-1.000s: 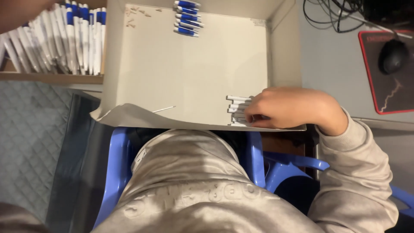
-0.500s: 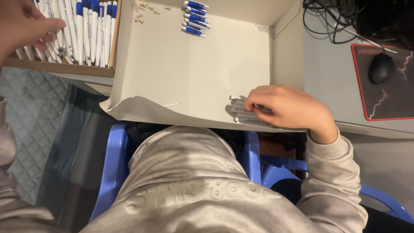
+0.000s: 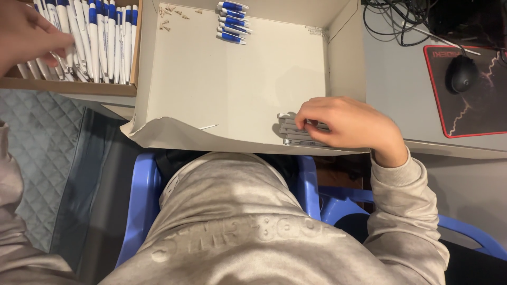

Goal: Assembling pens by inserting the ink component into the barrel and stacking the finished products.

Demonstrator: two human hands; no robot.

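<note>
I sit on a blue chair [image 3: 142, 200] at a grey desk [image 3: 391, 79], and a big flat cardboard tray [image 3: 237, 79] lies in front of me. To the right there is a black mouse [image 3: 463, 73] on a dark mouse pad [image 3: 475, 105] with a red edge. My right hand [image 3: 348, 124] rests at the near right corner of the tray, with my fingers bent down onto a small stack of grey pen parts [image 3: 296, 132]; I cannot tell if I have pinched one yet. To pick one up well, I think I should slide just the top piece off with my fingertips and keep the rest of the stack neat. My left hand [image 3: 29, 34] is up at the top left, fingers close together, touching the white and blue pens [image 3: 100, 37] packed in a brown box [image 3: 79, 87]. At the far side of the tray I count about five short blue and white pen pieces [image 3: 232, 21] in a row. The grey stack looks like four or five pieces. The pens in the box are too many to count.
</note>
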